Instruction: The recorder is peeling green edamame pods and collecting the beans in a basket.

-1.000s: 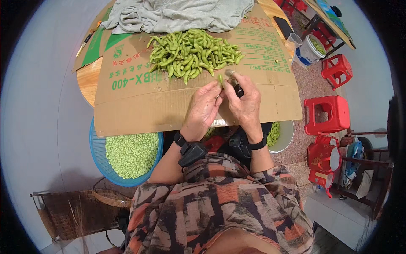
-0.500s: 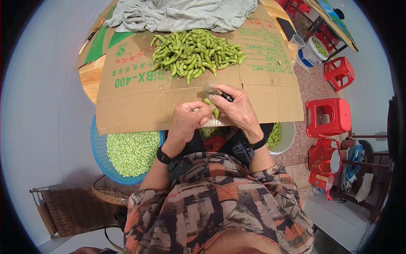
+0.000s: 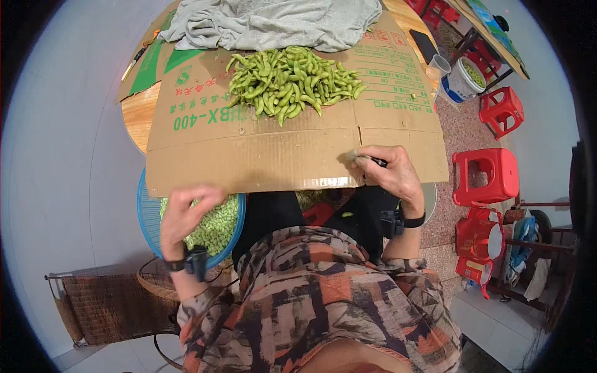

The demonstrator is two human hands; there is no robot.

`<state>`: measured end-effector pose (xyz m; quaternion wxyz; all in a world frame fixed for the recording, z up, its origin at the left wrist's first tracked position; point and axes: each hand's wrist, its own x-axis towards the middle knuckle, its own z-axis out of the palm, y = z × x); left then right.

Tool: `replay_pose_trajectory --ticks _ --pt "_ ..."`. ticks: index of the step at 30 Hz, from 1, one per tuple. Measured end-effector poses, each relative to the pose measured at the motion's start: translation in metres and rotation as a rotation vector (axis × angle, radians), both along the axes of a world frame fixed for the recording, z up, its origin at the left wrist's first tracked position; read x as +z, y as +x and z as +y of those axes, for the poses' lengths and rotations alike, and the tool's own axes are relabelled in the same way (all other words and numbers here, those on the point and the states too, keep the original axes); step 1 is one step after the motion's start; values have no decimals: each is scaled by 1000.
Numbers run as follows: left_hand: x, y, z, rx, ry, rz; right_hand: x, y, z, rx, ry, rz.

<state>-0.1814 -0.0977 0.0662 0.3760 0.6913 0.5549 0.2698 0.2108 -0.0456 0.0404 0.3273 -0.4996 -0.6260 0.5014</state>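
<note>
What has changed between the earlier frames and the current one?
The left hand has swung left and toward the body, over the round blue plastic basket of pale-green shelled beans; whether it holds anything is unclear. The right hand has moved right, still gripping a small black tool. The slim green pod between them is gone. The green pod heap and brown cardboard sheet stayed put.

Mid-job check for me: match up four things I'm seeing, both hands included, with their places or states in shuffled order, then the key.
1. left hand
2. right hand
3. pod heap
4. grey cloth

A. green, piled mid-cardboard
B. over the blue basket
C. crumpled, beyond the pods
D. holding a small black object

Pairs: 1-B, 2-D, 3-A, 4-C
</note>
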Motion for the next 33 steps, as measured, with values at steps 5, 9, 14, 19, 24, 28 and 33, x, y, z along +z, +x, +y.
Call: replay_pose_trajectory --ticks 5,9,14,19,24,28,33 --pt "-10 116 104 -170 633 110 -19 -22 12 29 119 -48" --pt "-38 154 151 -119 735 452 -22 -27 9 -14 65 -17" --pt "-35 158 153 -140 746 588 -17 -28 8 -141 -77 120" --pt "-37 156 129 -136 504 37 -22 -37 20 -336 -76 301" --pt "-46 161 105 -38 -316 -636 -14 -57 24 -236 -244 653" --pt "-55 166 96 69 -279 -695 -19 -56 24 -210 -251 729" --pt "-59 171 86 128 -68 -540 -21 -50 26 -127 -297 690"
